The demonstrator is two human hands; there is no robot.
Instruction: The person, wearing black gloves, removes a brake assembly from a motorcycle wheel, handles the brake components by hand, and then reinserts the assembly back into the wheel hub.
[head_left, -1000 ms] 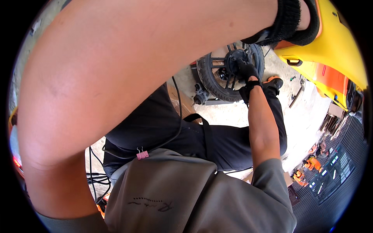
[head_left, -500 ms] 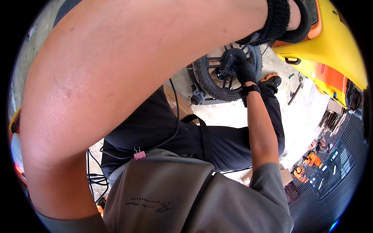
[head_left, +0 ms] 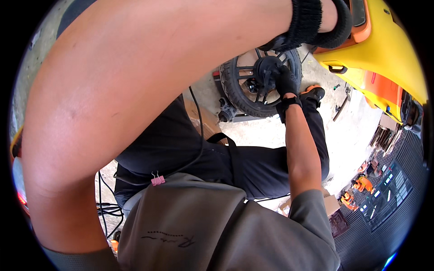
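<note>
A black spoked wheel with a treaded tyre lies below my raised left arm. At its middle is a dark round wheel hub. My right hand, in a black glove, has its fingers bent against the right side of the hub. A black strap circles that wrist. My left arm crosses the upper left of the view and hides part of the wheel. On its wrist is a fuzzy black band. Only the black cuff of my left hand shows at the top edge; its fingers are hidden.
A yellow and orange vehicle body stands at the upper right. A dark metal part sits beside the tyre. A black cable runs over my lap, near a pink binder clip. Stacked cardboard and people in orange are farther right.
My right hand has drawn back slightly, from over the hub's front to its right side, uncovering more of the hub. My left arm has shifted a little to the left.
</note>
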